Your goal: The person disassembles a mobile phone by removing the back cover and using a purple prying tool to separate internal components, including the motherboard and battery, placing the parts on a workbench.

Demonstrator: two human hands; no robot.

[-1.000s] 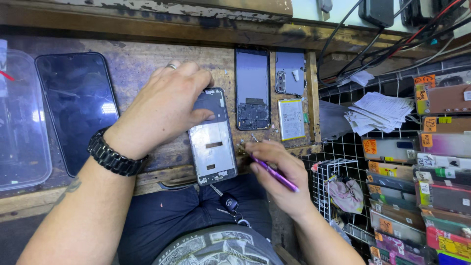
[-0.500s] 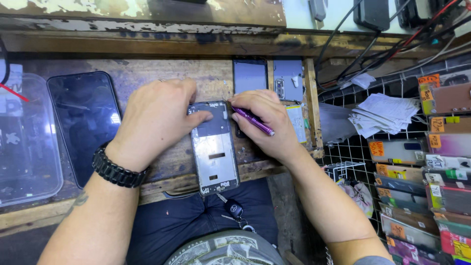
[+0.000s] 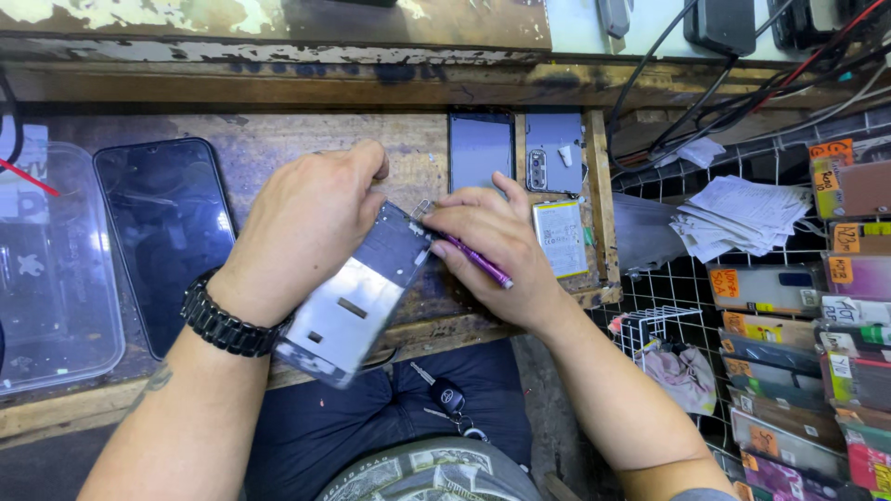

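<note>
Wooden bench [image 3: 278,153] carries all. Dark phone screen [image 3: 167,232] lies left of phone frame [image 3: 357,297]. Frame lies tilted at bench front edge, gripped by left hand [image 3: 302,227]. Right hand [image 3: 497,246], just right of frame, clasps purple tool [image 3: 478,262] at frame's top corner.

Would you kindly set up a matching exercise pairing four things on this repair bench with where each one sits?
Things:
1. purple tool
2. phone frame
3. dark phone
4. battery

Places:
A. flat on the bench, beyond the left hand
B. gripped in the right hand
C. tilted under the left hand
D. near the bench's right edge, below the camera back cover

Pairs: 1-B, 2-C, 3-A, 4-D
</note>
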